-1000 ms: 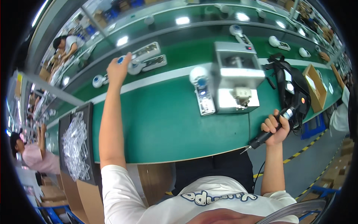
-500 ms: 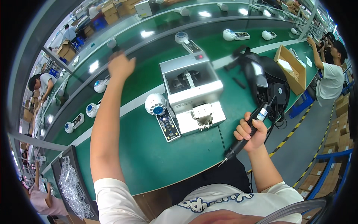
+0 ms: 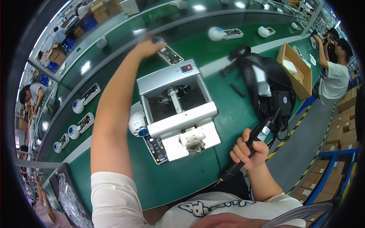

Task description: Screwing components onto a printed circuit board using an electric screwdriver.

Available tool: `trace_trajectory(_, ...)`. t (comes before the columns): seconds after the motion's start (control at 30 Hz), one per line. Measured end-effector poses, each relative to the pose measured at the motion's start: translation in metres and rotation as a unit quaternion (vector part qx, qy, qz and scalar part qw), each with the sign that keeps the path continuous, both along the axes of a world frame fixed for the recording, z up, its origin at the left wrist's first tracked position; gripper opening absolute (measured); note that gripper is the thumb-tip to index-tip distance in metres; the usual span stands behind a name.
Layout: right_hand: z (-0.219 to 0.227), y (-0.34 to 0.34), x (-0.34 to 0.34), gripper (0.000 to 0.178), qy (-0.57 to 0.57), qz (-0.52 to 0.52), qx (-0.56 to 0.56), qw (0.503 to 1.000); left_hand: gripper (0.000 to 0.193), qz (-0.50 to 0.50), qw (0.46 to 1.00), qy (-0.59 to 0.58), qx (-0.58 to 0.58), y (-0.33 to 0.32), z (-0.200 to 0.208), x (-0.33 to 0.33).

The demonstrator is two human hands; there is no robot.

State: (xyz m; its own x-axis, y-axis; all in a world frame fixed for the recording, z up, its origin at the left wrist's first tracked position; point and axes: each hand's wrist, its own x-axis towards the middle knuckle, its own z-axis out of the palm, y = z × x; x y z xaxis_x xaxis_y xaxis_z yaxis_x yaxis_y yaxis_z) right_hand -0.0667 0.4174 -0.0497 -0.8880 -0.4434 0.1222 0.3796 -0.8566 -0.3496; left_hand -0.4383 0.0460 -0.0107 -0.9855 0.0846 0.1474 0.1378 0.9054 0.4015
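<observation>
left hand [image 3: 148, 46] since moved to globe-headed device [image 3: 170, 54] behind silver machine [image 3: 182, 120], grip of blurred fingers unclear, black screwdriver [image 3: 262, 133] gripped by right hand [image 3: 249, 154], tip near front edge of surface [image 3: 232, 118], open room seen right of machine

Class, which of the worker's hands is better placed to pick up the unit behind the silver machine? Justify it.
Probably the left hand: it is at the far end of the unit. The right hand is farther away and grips a black screwdriver.
</observation>
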Motion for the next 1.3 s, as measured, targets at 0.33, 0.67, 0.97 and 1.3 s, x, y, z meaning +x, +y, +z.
trace_trajectory(0.33, -0.007, 0.01, -0.001, 0.04, 0.025, -0.039, 0.021, 0.999, 0.062, 0.168, 0.976, 0.109, 0.086, -0.125, 0.083, 0.226)
trace_trajectory(0.67, 0.034, -0.01, 0.011, 0.04, -0.1, -0.05, 0.106, 0.988, 0.06, -0.068, 0.981, -0.017, 0.181, -0.034, 0.026, 0.408)
trace_trajectory(0.97, 0.163, -0.071, 0.032, 0.022, 0.345, -0.253, 0.251, 0.868, 0.062, -0.119, 0.972, 0.073, 0.188, -0.033, 0.004, 0.416)
trace_trajectory(1.3, 0.161, -0.126, 0.01, 0.02, 0.343, -0.403, 0.406, 0.745, 0.062, -0.157, 0.968, -0.036, 0.19, -0.036, 0.009, 0.421)
